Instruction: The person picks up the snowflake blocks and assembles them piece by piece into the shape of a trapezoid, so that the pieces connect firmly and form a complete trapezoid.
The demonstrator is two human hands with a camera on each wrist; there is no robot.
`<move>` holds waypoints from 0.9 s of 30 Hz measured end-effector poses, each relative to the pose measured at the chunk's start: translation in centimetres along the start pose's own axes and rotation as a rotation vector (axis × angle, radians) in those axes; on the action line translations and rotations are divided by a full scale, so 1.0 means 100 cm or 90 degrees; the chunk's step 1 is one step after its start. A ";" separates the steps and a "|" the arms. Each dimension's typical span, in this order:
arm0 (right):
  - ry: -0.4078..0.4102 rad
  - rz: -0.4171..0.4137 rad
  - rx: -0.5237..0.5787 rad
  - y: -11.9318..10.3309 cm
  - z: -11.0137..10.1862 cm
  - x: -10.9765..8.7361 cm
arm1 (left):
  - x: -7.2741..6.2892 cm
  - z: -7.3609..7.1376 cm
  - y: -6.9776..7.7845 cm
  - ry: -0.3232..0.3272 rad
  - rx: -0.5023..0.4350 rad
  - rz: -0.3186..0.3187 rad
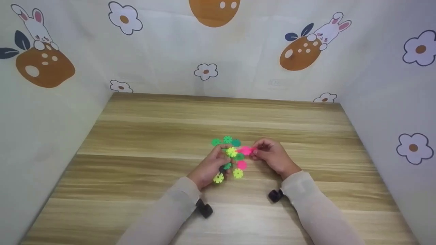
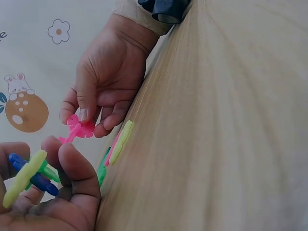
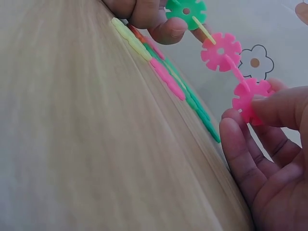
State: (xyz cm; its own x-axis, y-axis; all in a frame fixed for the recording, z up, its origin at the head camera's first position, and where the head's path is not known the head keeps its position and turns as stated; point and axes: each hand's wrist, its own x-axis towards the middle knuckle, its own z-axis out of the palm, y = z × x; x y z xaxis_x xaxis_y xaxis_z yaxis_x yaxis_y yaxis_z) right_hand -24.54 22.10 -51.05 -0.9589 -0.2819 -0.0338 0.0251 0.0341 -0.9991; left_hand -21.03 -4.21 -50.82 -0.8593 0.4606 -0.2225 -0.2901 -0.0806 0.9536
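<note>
A chain of joined notched plastic discs runs between the two hands. My left hand (image 1: 209,166) grips it by the middle; a yellow disc (image 2: 24,179), a dark blue disc (image 2: 42,185) and a green one show at its near end. Toward the other hand come a green disc (image 3: 185,10), a thin yellow edge-on disc (image 3: 204,30) and a pink disc (image 3: 220,52). With thumb and fingers, my right hand (image 1: 275,157) pinches the pink end disc (image 3: 244,98), linked through an edge-on pink piece. The left fingers hide part of the chain.
Loose discs lie flat on the wooden table (image 1: 143,170) around the hands: green discs (image 1: 216,142) and a teal disc (image 1: 236,142) behind, a pink disc (image 1: 242,165) and a yellow disc (image 1: 238,173) in front. Patterned cloth walls (image 1: 163,58) enclose the table's back and sides.
</note>
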 end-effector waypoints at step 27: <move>-0.033 0.052 -0.447 -0.016 0.012 -0.003 | 0.001 0.000 -0.001 0.028 -0.036 -0.018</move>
State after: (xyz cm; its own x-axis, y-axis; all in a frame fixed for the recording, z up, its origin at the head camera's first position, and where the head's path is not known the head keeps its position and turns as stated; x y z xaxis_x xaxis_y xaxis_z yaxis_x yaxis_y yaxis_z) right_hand -23.93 21.02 -49.44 -0.9467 -0.2961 -0.1268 -0.1080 0.6625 -0.7412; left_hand -21.05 -4.15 -50.93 -0.8675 0.4245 -0.2593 -0.3372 -0.1184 0.9340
